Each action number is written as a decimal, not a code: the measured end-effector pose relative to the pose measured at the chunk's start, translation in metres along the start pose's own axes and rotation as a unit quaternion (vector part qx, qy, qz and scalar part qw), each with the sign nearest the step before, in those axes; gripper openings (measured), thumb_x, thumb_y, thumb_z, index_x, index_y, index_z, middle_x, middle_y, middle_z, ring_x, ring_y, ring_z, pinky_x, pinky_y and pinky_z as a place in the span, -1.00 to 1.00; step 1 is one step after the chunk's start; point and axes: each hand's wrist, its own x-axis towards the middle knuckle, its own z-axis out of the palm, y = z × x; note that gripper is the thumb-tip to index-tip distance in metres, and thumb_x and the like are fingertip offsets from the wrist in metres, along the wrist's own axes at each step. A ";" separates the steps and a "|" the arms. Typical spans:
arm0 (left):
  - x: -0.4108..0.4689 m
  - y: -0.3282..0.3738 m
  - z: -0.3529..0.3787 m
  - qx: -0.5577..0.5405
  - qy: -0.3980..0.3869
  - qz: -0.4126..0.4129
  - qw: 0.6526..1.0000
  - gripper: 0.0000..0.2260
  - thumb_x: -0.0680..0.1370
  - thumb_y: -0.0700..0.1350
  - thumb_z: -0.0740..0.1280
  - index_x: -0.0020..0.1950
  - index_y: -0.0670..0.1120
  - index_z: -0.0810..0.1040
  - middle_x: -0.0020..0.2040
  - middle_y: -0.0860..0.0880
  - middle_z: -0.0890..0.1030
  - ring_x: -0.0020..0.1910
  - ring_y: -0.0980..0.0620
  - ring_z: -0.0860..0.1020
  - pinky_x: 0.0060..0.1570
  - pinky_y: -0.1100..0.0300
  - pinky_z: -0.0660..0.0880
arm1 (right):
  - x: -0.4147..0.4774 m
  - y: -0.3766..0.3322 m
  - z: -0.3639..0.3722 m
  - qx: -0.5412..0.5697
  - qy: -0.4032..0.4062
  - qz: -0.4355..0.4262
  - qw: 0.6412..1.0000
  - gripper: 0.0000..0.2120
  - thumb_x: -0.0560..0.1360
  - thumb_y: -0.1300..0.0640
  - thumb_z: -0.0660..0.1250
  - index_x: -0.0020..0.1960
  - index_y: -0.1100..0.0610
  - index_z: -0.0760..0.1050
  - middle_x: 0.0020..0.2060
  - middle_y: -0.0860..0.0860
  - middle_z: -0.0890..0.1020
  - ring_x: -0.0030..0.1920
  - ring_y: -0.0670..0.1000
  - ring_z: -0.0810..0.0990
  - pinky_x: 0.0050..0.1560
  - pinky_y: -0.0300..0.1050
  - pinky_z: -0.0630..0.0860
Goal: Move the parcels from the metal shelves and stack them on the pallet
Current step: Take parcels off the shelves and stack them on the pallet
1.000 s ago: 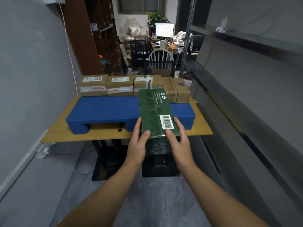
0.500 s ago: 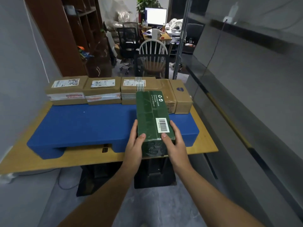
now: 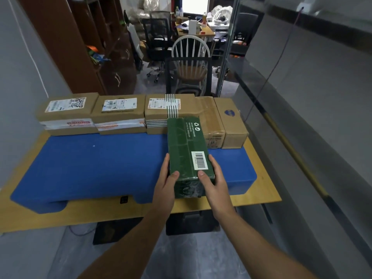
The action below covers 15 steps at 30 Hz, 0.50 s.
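Observation:
A long green parcel (image 3: 186,146) with a white barcode label is held lengthwise over the right part of the blue pallet (image 3: 96,164). My left hand (image 3: 166,184) grips its near left corner and my right hand (image 3: 214,182) grips its near right corner, thumbs on top. Its far end reaches the row of brown cardboard parcels (image 3: 120,112) that lines the pallet's back edge. Whether the green parcel rests on the pallet or hovers just above it I cannot tell.
The pallet lies on a wooden table (image 3: 263,190) in a narrow passage between a grey wall (image 3: 24,67) on the left and a glass partition (image 3: 312,97) on the right. A white-backed chair (image 3: 189,57) and brown shelving (image 3: 80,43) stand behind the table.
I have stepped closer to the table. Both hands carried the green parcel forward over the pallet until its far end met the back row of brown parcels.

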 end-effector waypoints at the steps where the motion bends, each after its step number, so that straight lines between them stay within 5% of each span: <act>1: 0.001 0.000 0.000 0.003 0.000 -0.003 1.000 -0.50 0.70 -0.21 0.17 0.57 0.20 0.19 0.32 0.44 0.37 0.16 0.59 0.42 0.00 0.59 0.39 | 0.003 0.001 0.000 -0.001 -0.001 0.002 1.000 -0.48 0.59 -0.04 0.38 0.43 -0.42 0.29 0.33 -0.28 0.52 0.33 -0.16 0.52 0.34 0.09 0.51; 15: 0.020 -0.002 -0.001 0.011 -0.017 -0.008 1.000 -0.51 0.71 -0.12 0.18 0.57 0.27 0.19 0.38 0.37 0.41 0.25 0.41 0.49 0.15 0.38 0.48 | 0.023 0.000 0.000 -0.006 0.004 0.002 1.000 -0.46 0.59 0.00 0.37 0.51 -0.23 0.28 0.34 -0.19 0.53 0.33 -0.09 0.54 0.32 0.12 0.53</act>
